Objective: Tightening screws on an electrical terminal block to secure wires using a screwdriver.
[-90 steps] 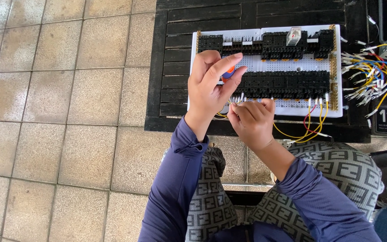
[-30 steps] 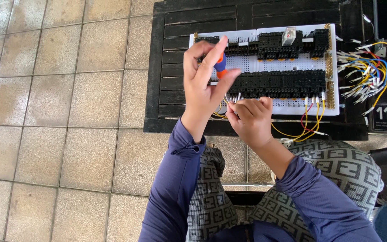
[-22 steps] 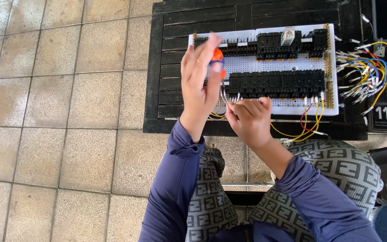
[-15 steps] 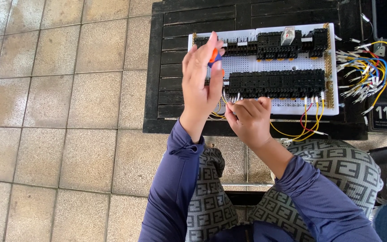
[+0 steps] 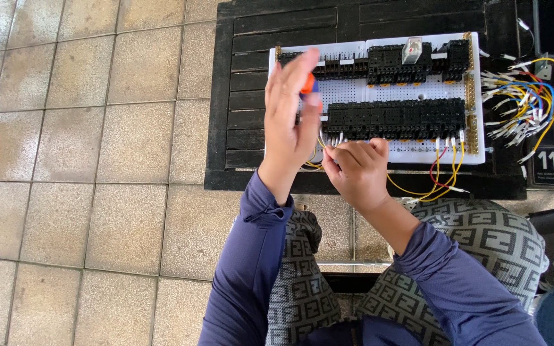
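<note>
A white perforated board (image 5: pixel 418 152) with two rows of black terminal blocks (image 5: pixel 395 119) lies on a low black slatted table (image 5: pixel 238 96). My left hand (image 5: pixel 290 118) is raised over the board's left end and grips a screwdriver with an orange and blue handle (image 5: pixel 308 84). Just right of it, my right hand (image 5: pixel 356 168) rests at the board's near edge, its fingers pinched on thin white-tipped wires (image 5: pixel 333 138) under the lower block row. The screwdriver's tip is hidden behind my left hand.
A bundle of loose coloured wires (image 5: pixel 524 96) spreads at the board's right end. Yellow and red wires (image 5: pixel 442 176) loop off the near edge. A small black number plate (image 5: pixel 548 164) sits at the table's right. Beige floor tiles (image 5: pixel 97 160) lie to the left.
My left hand has turned the screwdriver more upright and shifted slightly. My right hand has stayed on the wires at the board's near edge.
</note>
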